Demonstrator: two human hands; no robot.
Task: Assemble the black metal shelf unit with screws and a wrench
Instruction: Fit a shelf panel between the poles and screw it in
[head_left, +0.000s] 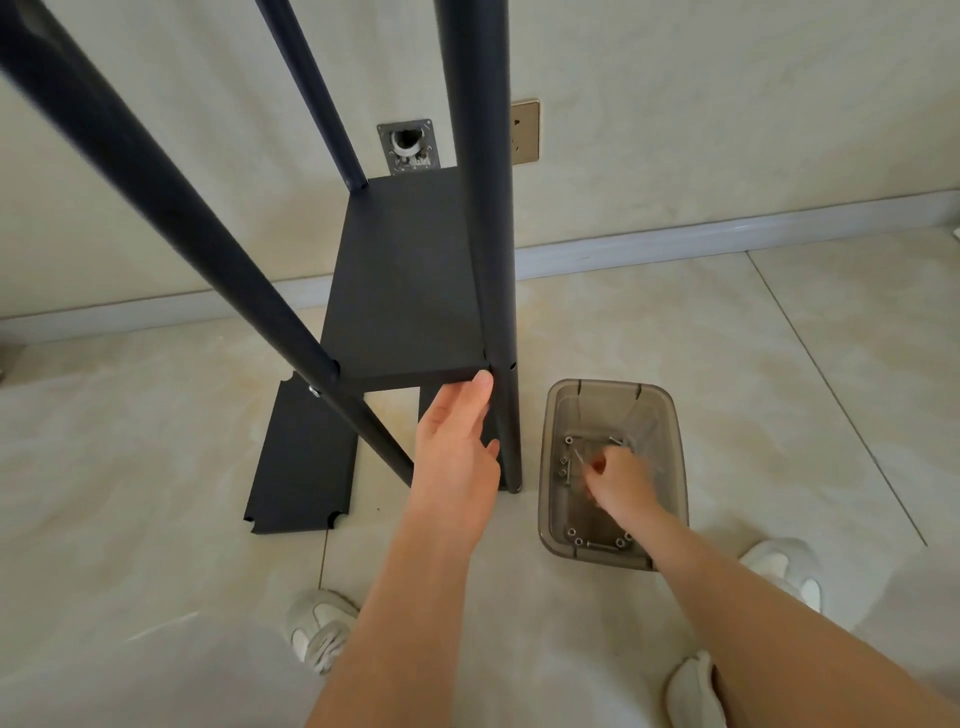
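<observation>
1. Black metal makes up the shelf unit (405, 291), which stands at the centre of the frame on a pale tiled floor (779, 364), close to a cream wall.
2. Three of its round posts show: one slants from the upper left down to the floor, one thinner-looking one rises at the back, and the near right post (493, 234) runs almost straight down the middle.
3. One flat shelf panel is fitted low between the posts; a silver screw head (314, 390) shows where its near left corner meets the slanted post.
4. Another loose black panel (301, 462) with notched corners lies flat on the floor at lower left of the unit, partly under it.
5. At centre, the left hand (457, 447) has its fingers straight, with fingertips touching the shelf's near right corner and the thumb beside the right post; it grasps nothing.
6. Just right of that post sits a smoky clear plastic bin (670, 415), with screws (569, 457) scattered on its bottom.
7. Inside the bin, the right hand (618, 478) is blurred, fingers bunched downward among the screws; whether it is pinching one I cannot tell.
8. White shoes (319, 629) appear along the bottom edge.
9. On the wall behind are a gold socket plate (524, 132) and an open pipe hole (408, 145).
</observation>
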